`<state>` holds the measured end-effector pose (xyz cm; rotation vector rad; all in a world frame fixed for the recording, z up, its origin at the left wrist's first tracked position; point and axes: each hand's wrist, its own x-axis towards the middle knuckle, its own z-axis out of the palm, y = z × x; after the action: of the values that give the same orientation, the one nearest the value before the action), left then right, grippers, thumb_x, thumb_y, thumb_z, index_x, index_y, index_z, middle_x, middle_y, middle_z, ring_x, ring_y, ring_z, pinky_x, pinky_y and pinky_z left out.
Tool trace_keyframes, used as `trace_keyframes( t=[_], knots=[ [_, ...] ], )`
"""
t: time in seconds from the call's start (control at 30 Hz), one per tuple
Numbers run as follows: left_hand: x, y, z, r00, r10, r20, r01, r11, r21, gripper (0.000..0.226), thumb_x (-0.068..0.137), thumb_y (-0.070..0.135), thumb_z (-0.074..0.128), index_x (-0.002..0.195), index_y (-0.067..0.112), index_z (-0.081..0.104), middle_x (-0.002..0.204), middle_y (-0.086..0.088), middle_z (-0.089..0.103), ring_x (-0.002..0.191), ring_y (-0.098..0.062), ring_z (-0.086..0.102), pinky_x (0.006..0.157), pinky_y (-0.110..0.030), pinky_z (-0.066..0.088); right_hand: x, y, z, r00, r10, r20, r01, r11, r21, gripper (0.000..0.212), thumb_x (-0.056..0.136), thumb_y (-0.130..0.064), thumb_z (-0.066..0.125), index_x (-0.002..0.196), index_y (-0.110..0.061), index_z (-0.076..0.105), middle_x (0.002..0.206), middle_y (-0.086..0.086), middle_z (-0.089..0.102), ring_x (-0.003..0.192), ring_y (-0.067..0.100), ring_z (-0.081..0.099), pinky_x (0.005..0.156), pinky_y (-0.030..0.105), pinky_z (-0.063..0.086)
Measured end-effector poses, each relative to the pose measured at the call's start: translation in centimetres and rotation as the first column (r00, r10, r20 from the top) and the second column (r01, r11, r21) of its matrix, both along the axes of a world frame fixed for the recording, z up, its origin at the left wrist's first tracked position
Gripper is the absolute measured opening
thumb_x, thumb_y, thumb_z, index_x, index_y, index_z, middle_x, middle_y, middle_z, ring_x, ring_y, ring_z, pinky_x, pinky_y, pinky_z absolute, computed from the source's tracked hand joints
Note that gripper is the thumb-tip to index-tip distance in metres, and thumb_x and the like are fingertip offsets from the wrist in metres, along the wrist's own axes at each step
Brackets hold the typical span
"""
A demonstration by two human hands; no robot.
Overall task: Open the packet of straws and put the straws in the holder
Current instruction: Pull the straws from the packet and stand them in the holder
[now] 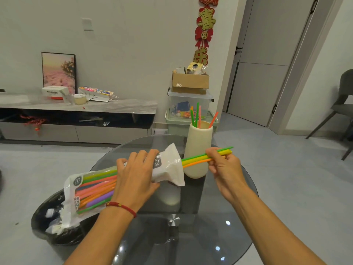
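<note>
My left hand (136,175) grips the plastic straw packet (91,190) around its middle, holding it roughly level above the round glass table (219,226). The packet's torn white end (171,165) points right, and coloured straws fill its clear part. My right hand (222,165) pinches three straws (196,159), green, yellow and orange, which stick partway out of the open end. Just behind them stands the cream holder (198,148), upright on the table, with several green, pink and orange straws (198,115) standing in it.
A black bin (49,224) with white scraps sits on the floor under the packet's left end. Behind the table are stacked plastic boxes (189,109) with a cardboard box on top, a low sideboard (76,115) at left, and a grey chair (342,104) at right.
</note>
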<state>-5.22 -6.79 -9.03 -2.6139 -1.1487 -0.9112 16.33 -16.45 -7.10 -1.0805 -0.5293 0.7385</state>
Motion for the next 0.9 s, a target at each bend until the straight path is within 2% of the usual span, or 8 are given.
trace_keyframes(
  t=[0.1, 0.23, 0.33, 0.43, 0.6, 0.73, 0.9],
  knots=[
    [0.7, -0.4, -0.2, 0.999, -0.034, -0.021, 0.034, 0.999, -0.003, 0.058, 0.067, 0.039, 0.080, 0.114, 0.030, 0.048, 0.095, 0.004, 0.060, 0.085, -0.023, 0.055, 0.074, -0.041, 0.036, -1.0, 0.3, -0.5, 0.988, 0.076, -0.131, -0.069, 0.996, 0.061, 0.019, 0.091, -0.015, 0.075, 0.081, -0.011, 0.060, 0.062, 0.003, 0.052, 0.046, 0.010, 0.044, 0.034, 0.017, 0.029],
    [1.5, -1.0, -0.3, 0.998, -0.067, -0.005, 0.066, 0.997, -0.031, 0.058, 0.069, 0.039, 0.080, 0.115, 0.031, 0.045, 0.096, 0.004, 0.061, 0.086, -0.024, 0.057, 0.076, -0.042, 0.039, -2.9, 0.6, -1.2, 0.971, 0.117, -0.207, -0.105, 0.992, 0.071, 0.042, 0.076, -0.039, 0.085, 0.097, -0.012, 0.062, 0.060, -0.001, 0.051, 0.039, 0.007, 0.039, 0.030, 0.017, 0.023],
    [1.8, -1.3, -0.4, 0.996, -0.088, -0.022, 0.087, 0.996, -0.024, 0.058, 0.068, 0.039, 0.081, 0.115, 0.030, 0.048, 0.098, 0.003, 0.063, 0.088, -0.024, 0.058, 0.079, -0.043, 0.041, -3.6, 0.8, -1.3, 0.986, 0.111, -0.121, -0.117, 0.992, -0.046, 0.024, 0.091, -0.032, 0.076, 0.085, -0.010, 0.067, 0.051, -0.002, 0.047, 0.035, 0.006, 0.033, 0.032, 0.017, 0.019],
    [1.7, -1.3, -0.3, 0.997, -0.082, -0.004, 0.082, 0.996, -0.039, 0.058, 0.069, 0.040, 0.079, 0.117, 0.032, 0.047, 0.099, 0.005, 0.061, 0.090, -0.022, 0.056, 0.079, -0.042, 0.040, -3.0, 0.8, -0.3, 1.000, 0.009, 0.012, -0.007, 0.996, -0.091, 0.024, 0.094, -0.017, 0.064, 0.072, -0.010, 0.063, 0.047, 0.000, 0.044, 0.035, 0.007, 0.035, 0.032, 0.017, 0.022],
    [0.7, 0.0, 0.2, 0.998, -0.043, 0.047, 0.045, 0.998, -0.051, 0.059, 0.068, 0.039, 0.079, 0.117, 0.031, 0.049, 0.097, 0.005, 0.061, 0.090, -0.023, 0.056, 0.077, -0.040, 0.037, 1.1, -0.3, 2.4, 0.980, -0.161, 0.117, 0.157, 0.987, 0.042, 0.035, 0.100, -0.021, 0.058, 0.067, -0.012, 0.067, 0.042, -0.004, 0.047, 0.032, 0.005, 0.038, 0.030, 0.016, 0.026],
    [-0.1, 1.1, 0.4, 0.998, 0.013, 0.067, -0.006, 0.995, -0.103, 0.056, 0.071, 0.042, 0.076, 0.118, 0.031, 0.047, 0.099, 0.005, 0.060, 0.093, -0.024, 0.055, 0.077, -0.041, 0.038, 4.6, -1.2, 4.6, 0.950, -0.302, 0.080, 0.287, 0.945, 0.158, 0.040, 0.097, -0.019, 0.060, 0.057, -0.018, 0.067, 0.041, -0.004, 0.045, 0.031, 0.006, 0.036, 0.030, 0.014, 0.022],
    [-0.5, 1.9, 0.4, 0.993, 0.066, 0.100, -0.053, 0.990, -0.129, 0.060, 0.069, 0.040, 0.079, 0.118, 0.030, 0.045, 0.101, 0.003, 0.061, 0.095, -0.025, 0.056, 0.077, -0.042, 0.039, 7.0, -1.3, 7.8, 0.899, -0.438, 0.031, 0.417, 0.875, 0.247, 0.032, 0.093, -0.020, 0.061, 0.062, -0.013, 0.063, 0.045, -0.005, 0.048, 0.033, 0.008, 0.037, 0.034, 0.015, 0.020]
  ],
)
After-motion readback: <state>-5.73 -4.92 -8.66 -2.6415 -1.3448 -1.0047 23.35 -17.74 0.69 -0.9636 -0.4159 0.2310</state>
